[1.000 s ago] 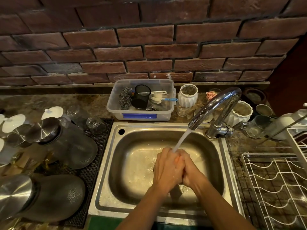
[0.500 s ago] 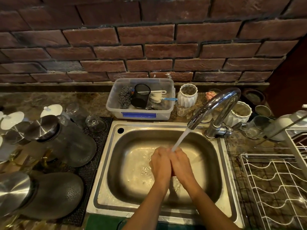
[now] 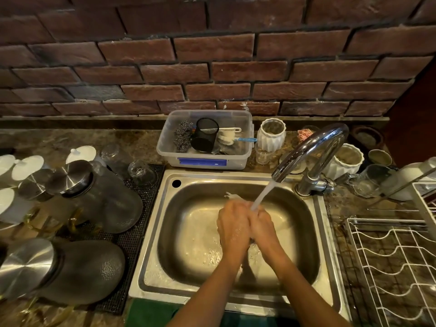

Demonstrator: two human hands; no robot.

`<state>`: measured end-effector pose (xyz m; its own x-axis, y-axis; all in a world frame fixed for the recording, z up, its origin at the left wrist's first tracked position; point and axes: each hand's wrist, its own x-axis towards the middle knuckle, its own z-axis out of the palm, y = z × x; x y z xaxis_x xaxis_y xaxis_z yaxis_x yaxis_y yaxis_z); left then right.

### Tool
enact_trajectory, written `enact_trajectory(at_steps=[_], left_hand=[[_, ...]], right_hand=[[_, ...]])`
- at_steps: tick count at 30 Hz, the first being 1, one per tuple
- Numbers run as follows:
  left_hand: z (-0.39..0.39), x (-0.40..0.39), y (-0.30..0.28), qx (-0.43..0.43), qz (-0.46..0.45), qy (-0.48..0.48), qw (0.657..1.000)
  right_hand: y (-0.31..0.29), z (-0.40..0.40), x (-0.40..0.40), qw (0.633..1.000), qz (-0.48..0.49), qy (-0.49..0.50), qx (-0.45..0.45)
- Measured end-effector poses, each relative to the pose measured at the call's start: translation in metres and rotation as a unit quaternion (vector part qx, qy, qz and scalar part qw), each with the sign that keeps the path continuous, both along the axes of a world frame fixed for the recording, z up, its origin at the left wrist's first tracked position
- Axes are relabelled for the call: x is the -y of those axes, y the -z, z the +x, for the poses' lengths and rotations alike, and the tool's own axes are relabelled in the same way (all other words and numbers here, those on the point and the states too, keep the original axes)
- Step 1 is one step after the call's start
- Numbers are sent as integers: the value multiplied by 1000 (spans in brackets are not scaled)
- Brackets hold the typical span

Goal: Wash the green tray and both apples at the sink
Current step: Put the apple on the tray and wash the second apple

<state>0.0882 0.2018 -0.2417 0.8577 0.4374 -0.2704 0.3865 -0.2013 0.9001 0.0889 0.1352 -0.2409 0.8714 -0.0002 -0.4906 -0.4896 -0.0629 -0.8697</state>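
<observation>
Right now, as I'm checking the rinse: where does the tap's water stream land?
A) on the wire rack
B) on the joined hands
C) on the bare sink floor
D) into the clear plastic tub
B: the stream from the faucet strikes where the left hand and right hand meet above the sink.

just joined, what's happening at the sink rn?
A person has both hands together over the sink, left hand and right hand cupped against each other under the running stream from the faucet. Whatever they are rubbing is hidden between the palms, so no apple is visible. A green edge, possibly the green tray, shows at the sink's front rim.
</observation>
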Motion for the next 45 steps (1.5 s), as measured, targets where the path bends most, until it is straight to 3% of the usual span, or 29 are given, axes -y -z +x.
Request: enact_trajectory(at_steps=[5, 10, 13, 17, 21, 27, 36, 42, 45], left_hand=[[13, -5, -8, -70, -80, -20, 994], [-7, -9, -2, 2, 48, 67, 997], [-19, -20, 8, 33, 113, 154, 981], [-25, -26, 11, 32, 130, 180, 975], [-20, -23, 3, 12, -6, 103, 995], [-25, -24, -10, -8, -161, 22, 987], [-33, -24, -22, -58, -191, -9, 980], [-35, -28, -24, -52, -216, -14, 975], [-38, -29, -26, -63, -225, -12, 972]], right_hand=[[7, -12, -5, 999, 14, 39, 30], [5, 0, 1, 999, 2, 43, -19], [4, 4, 8, 990, 61, 36, -121], [-3, 4, 10, 971, 111, 25, -211], [-4, 0, 3, 993, -10, 21, -119], [2, -28, 1, 995, -85, -7, 49], [-2, -64, 38, 966, -150, -157, 140], [25, -147, 101, 901, -387, -122, 155], [34, -190, 118, 826, -529, -98, 167]])
